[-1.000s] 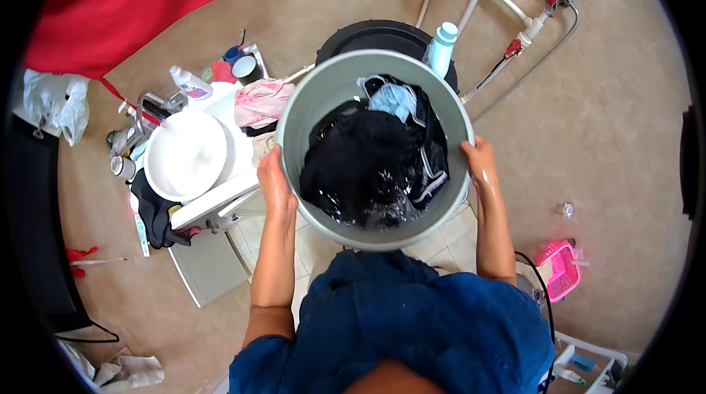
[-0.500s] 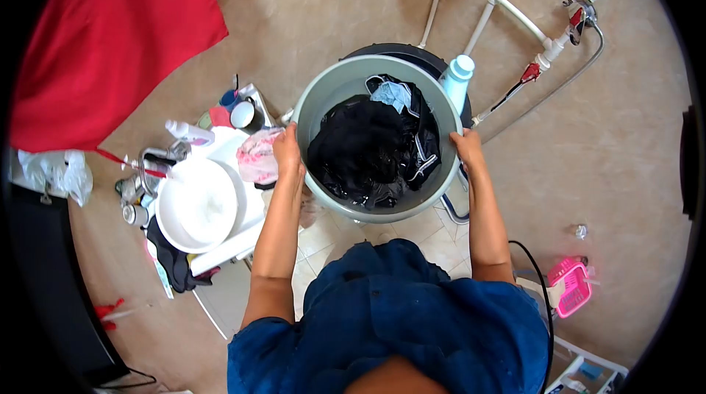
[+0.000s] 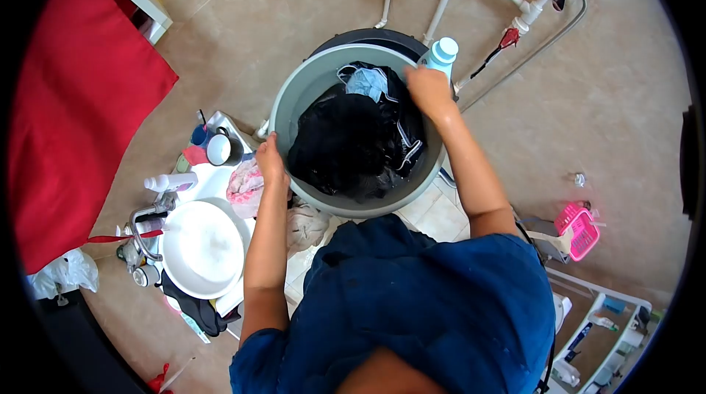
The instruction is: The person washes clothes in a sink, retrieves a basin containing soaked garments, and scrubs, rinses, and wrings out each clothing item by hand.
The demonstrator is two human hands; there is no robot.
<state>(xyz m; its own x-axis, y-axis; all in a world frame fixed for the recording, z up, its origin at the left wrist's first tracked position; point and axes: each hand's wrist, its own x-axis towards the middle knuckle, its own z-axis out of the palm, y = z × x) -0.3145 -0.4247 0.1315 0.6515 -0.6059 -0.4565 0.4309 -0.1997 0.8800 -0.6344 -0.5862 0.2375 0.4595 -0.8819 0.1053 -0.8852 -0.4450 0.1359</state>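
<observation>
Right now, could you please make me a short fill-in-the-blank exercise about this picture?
1. The tub holds mostly ____ clothes.
2. The left hand is on the tub's side that faces the ____ basin.
3. Beside the right hand is a ____ with a light blue cap.
4. At the right, the small basket is ____.

Missing words: black; white; bottle; pink.

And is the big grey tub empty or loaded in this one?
Loaded: the tub holds a heap of black fabric and a light-blue cloth.
</observation>
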